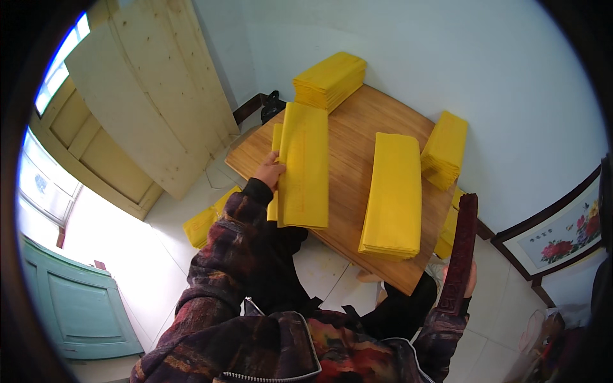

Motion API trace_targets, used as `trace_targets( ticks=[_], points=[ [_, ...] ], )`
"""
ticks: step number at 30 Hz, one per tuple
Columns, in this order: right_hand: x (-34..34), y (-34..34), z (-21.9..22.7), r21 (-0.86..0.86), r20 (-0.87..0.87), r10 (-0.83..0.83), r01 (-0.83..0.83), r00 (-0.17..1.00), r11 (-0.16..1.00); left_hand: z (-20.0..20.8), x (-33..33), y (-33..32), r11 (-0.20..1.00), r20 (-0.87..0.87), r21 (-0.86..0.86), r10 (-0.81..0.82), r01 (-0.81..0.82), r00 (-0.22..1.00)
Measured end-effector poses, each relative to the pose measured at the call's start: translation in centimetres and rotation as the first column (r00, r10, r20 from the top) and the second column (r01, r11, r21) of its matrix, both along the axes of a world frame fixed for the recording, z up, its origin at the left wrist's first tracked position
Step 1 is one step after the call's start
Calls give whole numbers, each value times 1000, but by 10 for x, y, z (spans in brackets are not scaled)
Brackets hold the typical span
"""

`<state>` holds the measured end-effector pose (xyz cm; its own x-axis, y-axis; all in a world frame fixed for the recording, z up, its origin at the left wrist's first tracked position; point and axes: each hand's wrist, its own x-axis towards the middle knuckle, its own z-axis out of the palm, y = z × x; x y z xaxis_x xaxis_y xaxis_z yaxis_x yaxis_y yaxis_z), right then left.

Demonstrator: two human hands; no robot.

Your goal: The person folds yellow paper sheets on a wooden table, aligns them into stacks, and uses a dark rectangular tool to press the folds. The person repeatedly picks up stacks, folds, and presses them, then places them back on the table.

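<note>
My left hand [271, 171] is closed on the left edge of a folded yellow paper bundle [304, 167], at the table's left side. A narrow strip of yellow shows beside the fold, under my fingers. On the right, my right hand [472, 281] is wrapped round a long dark red bar [459, 255] with a carved pattern on its face. The bar stands nearly upright, off the table's right edge, and hides most of my fingers. Nearest to it on the tabletop lies a thick stack of folded yellow paper [393, 195].
The wooden table [348, 153] also bears a yellow stack [330, 80] at its far corner and another [445, 150] at its right. More yellow bundles [203, 226] lie low on the left. A framed flower picture [555, 233] leans at the right; wooden boards [153, 89] stand at the left.
</note>
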<state>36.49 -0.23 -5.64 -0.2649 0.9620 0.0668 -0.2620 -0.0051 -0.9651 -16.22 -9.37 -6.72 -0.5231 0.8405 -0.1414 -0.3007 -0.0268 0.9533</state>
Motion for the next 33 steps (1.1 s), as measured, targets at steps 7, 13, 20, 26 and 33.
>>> trace_targets(
  ticks=[7,13,20,26,33],
  points=[
    [-27,-5,28,9,81,9,-10,997,1000,-43,-47,-7,987,-21,-146,58,-61,998],
    [-41,-16,45,52,90,-13,9,996,999,-63,-61,1,968,-140,-233,58,-90,988],
    [-34,-8,37,62,105,-61,55,993,997,-78,-72,7,977,-383,-193,15,-96,924],
    [-46,-3,51,181,340,-40,-24,940,983,-67,-67,10,980,-346,-139,86,-142,934],
    [-121,30,107,234,564,-7,-152,826,960,-12,54,-22,958,-462,239,-34,161,886]
  ],
)
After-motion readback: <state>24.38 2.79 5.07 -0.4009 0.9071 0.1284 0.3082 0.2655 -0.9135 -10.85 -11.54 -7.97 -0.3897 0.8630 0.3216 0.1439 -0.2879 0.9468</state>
